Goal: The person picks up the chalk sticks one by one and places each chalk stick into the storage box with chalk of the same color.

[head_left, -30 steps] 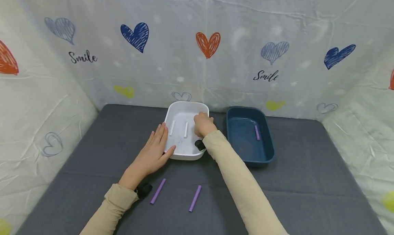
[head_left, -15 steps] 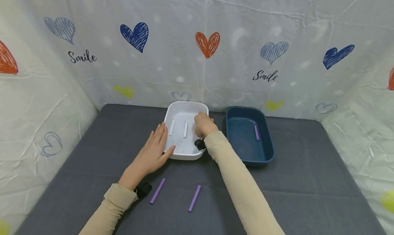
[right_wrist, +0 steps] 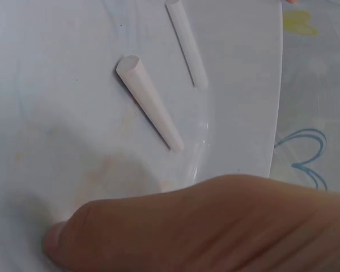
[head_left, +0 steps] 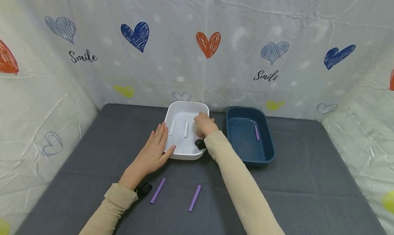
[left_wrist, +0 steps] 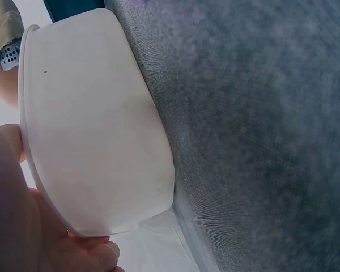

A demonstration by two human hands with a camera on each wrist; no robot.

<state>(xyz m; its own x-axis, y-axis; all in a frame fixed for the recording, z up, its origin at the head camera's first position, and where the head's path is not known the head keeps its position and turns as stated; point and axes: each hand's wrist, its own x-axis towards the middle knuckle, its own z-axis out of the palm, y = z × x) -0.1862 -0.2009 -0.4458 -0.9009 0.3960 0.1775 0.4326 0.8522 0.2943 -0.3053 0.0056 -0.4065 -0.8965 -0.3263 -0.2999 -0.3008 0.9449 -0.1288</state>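
Observation:
A white tray (head_left: 187, 155) stands mid-mat with two white sticks, one (head_left: 172, 128) left of the other (head_left: 186, 129). My left hand (head_left: 152, 154) lies with straight fingers along the tray's left wall and its thumb at the near rim. The left wrist view shows that wall (left_wrist: 96, 124) beside the hand (left_wrist: 17, 221). My right hand (head_left: 204, 123) is inside the tray at its right side, fingers bent downward. In the right wrist view the hand (right_wrist: 215, 226) hovers over the tray floor (right_wrist: 56, 85) near both sticks (right_wrist: 150, 102) (right_wrist: 187, 42). What its fingers hold, if anything, is hidden.
A dark blue tray (head_left: 271, 149) sits to the right of the white one with one purple stick (head_left: 257, 132) in it. Two purple sticks (head_left: 157, 190) (head_left: 195, 198) lie on the grey mat (head_left: 92, 149) near my forearms. Heart-print sheets wall in the back and sides.

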